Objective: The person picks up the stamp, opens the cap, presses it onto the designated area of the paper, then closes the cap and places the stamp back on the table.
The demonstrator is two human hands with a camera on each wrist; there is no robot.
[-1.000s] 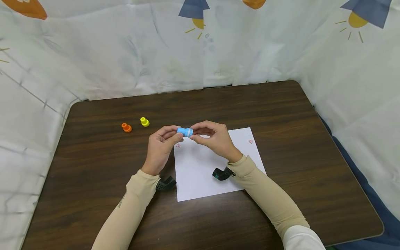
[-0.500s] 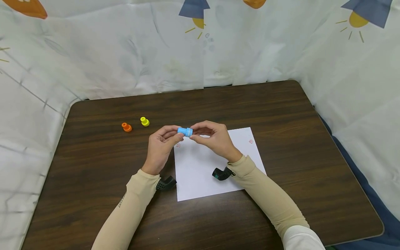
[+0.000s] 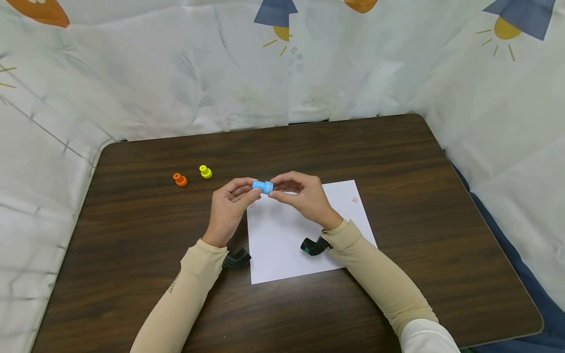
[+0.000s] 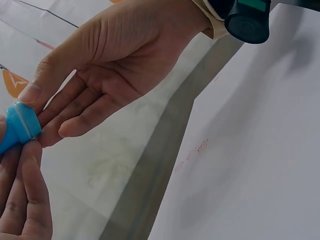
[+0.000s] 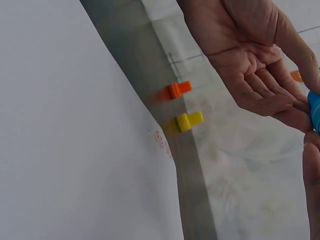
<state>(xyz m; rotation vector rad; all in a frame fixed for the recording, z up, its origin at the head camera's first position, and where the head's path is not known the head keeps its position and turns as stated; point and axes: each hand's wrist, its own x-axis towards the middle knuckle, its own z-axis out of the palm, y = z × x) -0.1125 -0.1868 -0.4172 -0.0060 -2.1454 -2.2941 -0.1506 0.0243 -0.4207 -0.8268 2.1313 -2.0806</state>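
Observation:
In the head view a blue toy stamp (image 3: 262, 187) is held level above the top edge of a white paper sheet (image 3: 287, 255). My left hand (image 3: 228, 208) pinches its narrower left end between thumb and fingers. The wider right end is pinched by the thumb and fingertips of my right hand (image 3: 304, 196). Close up in the left wrist view, the stamp (image 4: 22, 125) shows a thin pale seam around its wide end. Small red printed marks (image 3: 355, 200) lie near the paper's upper corners.
An orange stamp (image 3: 179, 179) and a yellow stamp (image 3: 205, 171) stand on the dark wooden table (image 3: 132, 235), left of the hands. Black wrist cameras sit under both cuffs. A white patterned curtain (image 3: 176, 73) encloses the table's back and sides.
The pale band near the stamp's wide right end has grown narrower and fainter. Both hands keep nearly the same place and grip.

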